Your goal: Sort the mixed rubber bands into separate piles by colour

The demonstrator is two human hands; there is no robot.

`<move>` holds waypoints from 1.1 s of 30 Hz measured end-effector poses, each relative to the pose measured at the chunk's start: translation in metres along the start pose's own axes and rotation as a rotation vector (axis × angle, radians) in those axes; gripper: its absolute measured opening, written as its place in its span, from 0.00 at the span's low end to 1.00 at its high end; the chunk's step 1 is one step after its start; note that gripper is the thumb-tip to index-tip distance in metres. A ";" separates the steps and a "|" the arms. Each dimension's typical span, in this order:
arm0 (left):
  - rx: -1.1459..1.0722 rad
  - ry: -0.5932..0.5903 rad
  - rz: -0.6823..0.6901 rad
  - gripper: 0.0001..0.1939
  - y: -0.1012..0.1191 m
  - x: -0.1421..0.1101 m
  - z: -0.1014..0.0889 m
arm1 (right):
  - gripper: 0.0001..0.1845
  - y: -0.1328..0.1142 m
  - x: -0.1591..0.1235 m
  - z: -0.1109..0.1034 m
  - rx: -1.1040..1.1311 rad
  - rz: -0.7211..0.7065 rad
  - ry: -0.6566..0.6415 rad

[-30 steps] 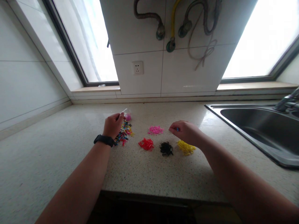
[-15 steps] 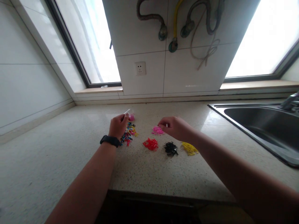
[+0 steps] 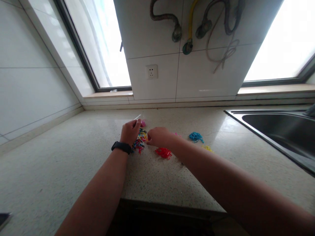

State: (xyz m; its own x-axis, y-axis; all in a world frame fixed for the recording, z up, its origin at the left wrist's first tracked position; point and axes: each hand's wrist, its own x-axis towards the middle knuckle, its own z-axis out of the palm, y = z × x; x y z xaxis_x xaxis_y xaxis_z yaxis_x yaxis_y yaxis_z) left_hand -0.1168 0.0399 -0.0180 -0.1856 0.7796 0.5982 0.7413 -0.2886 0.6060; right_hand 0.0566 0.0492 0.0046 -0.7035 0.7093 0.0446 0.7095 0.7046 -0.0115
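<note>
My left hand (image 3: 131, 131), with a dark band on its wrist, is closed on a clear plastic bag (image 3: 138, 116). Something pink (image 3: 143, 123) shows at the bag, beside my fingertips. Below lies a mixed pile of small rubber bands (image 3: 139, 144) in several colours, partly covered by my left hand. My right hand (image 3: 158, 137) reaches the pile's right side, fingers curled together; what they pinch, if anything, is hidden. A red pile of bands (image 3: 163, 153) lies just under my right wrist. Pink bands (image 3: 177, 134) peek out behind that forearm.
Blue bands (image 3: 196, 137) form a pile beyond my right forearm, and a yellow pile (image 3: 207, 148) is partly hidden by it. The speckled counter (image 3: 81, 157) meets a steel sink (image 3: 236, 113) at right. A tiled wall with a socket (image 3: 152, 71) and hoses stands behind.
My right hand has moved left from the pink pile to the mixed pile. Its forearm now hides the black pile, while the blue pile has come into view. My left hand keeps its hold.
</note>
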 end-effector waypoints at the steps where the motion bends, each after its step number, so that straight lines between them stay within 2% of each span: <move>1: -0.004 0.000 0.001 0.26 0.000 0.000 0.000 | 0.21 -0.001 0.001 0.002 -0.007 0.012 -0.001; 8: -0.019 0.000 0.009 0.26 0.003 -0.001 -0.001 | 0.15 -0.002 0.002 0.001 -0.017 0.038 0.001; 14: -0.017 -0.020 0.011 0.26 0.002 -0.001 0.000 | 0.12 0.009 -0.016 -0.011 0.066 0.006 0.062; 23: -0.001 -0.047 0.037 0.24 0.000 -0.002 0.001 | 0.06 0.061 -0.080 -0.023 0.542 0.022 0.262; 27: 0.012 -0.064 0.032 0.23 0.002 -0.003 0.000 | 0.07 0.083 -0.113 -0.024 0.737 0.012 0.334; 33: 0.023 -0.089 0.028 0.23 0.004 -0.004 0.000 | 0.07 0.101 -0.148 -0.016 0.925 0.020 0.557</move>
State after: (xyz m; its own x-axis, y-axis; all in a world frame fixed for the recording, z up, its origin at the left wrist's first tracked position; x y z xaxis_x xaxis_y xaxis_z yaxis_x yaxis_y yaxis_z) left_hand -0.1131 0.0358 -0.0182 -0.1076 0.8178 0.5653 0.7600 -0.2989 0.5771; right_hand 0.2329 0.0146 0.0131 -0.4091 0.7752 0.4814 0.2513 0.6029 -0.7572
